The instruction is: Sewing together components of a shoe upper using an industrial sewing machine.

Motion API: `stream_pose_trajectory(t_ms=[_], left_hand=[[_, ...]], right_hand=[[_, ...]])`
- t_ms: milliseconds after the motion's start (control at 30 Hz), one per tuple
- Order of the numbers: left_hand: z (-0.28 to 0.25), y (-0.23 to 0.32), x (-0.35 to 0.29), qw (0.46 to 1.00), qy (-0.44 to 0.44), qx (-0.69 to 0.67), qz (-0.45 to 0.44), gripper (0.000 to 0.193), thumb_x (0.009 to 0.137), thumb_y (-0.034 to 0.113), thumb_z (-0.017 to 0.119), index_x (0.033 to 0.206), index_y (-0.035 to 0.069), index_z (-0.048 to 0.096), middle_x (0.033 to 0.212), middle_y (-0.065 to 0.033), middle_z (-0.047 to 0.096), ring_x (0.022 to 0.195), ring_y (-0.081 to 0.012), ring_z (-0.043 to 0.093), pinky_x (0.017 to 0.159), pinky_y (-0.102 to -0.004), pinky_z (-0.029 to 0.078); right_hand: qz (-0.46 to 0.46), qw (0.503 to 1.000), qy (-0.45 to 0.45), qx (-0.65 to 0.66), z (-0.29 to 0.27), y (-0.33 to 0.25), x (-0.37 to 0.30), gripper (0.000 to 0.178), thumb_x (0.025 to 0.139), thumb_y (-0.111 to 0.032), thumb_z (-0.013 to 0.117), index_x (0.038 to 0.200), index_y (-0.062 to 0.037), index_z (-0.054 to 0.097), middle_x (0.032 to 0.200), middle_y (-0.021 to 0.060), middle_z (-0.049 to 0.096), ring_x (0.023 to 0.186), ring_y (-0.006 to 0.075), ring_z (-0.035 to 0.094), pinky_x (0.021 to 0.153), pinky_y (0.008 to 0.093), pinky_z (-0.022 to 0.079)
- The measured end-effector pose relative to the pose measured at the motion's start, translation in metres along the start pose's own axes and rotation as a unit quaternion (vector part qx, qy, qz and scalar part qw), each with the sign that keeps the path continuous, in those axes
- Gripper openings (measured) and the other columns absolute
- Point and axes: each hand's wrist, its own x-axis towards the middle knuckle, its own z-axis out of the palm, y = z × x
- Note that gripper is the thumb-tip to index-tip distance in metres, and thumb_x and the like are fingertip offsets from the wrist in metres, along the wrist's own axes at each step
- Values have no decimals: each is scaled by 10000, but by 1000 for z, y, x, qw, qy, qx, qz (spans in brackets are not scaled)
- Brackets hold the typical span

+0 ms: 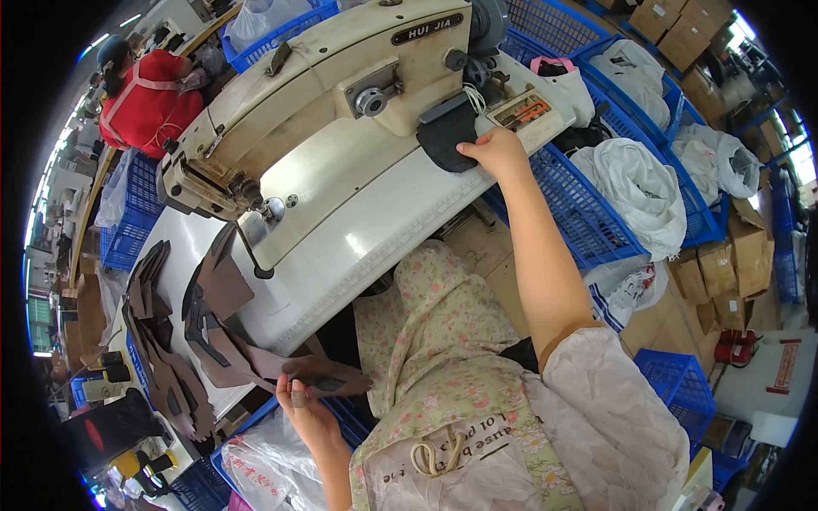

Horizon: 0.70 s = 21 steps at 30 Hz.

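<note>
My left hand (308,419) is closed on the end of a dark brown cut piece (332,376) at the table's front left edge. That piece trails from a fanned bundle of brown cut pieces (223,341) lying on the table. Up by the right end of an industrial sewing machine (324,94), my right hand (501,153) pinches a flat black piece with a rounded edge (445,140). The thumb lies on top of it; the other fingers are mostly hidden. The machine's needle area (262,204) is at the left, with no cloth under it.
A second bundle of brown pieces (164,358) hangs over the table's left edge. Blue crates (579,204) with white bags stand at the right, cardboard boxes (733,260) beyond. A small tray with orange items (521,112) sits by my right hand. A person in red (153,98) works at far left.
</note>
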Motion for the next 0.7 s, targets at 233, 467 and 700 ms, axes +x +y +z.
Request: stream_pose_trajectory(t_ms=[233, 467, 700], left_hand=[[5, -9, -7, 997, -53, -18, -47, 381, 946, 127, 623, 1293, 69, 476, 1121, -5, 521, 1008, -83, 480, 908, -250, 376], [2, -17, -13, 992, -98, 1, -75, 449, 933, 313, 642, 1318, 135, 495, 1273, -11, 509, 1170, -135, 444, 1012, -300, 313], [4, -20, -11, 989, -121, -25, -82, 403, 918, 316, 656, 1257, 140, 527, 1242, -1, 531, 1160, -139, 459, 1008, -299, 320]], right_hand=[[0, 1000, -22, 8, -3, -1, 9, 432, 662, -345, 856, 625, 26, 636, 591, 135, 628, 537, 211, 620, 520, 348, 478], [128, 922, -226, 288, -16, -5, 6, 322, 746, -272, 823, 664, -61, 595, 609, 20, 549, 513, 96, 459, 404, 253, 298], [165, 824, -238, 486, -28, 2, -12, 172, 803, -167, 776, 816, -114, 613, 802, -15, 608, 604, 70, 470, 480, 226, 324]])
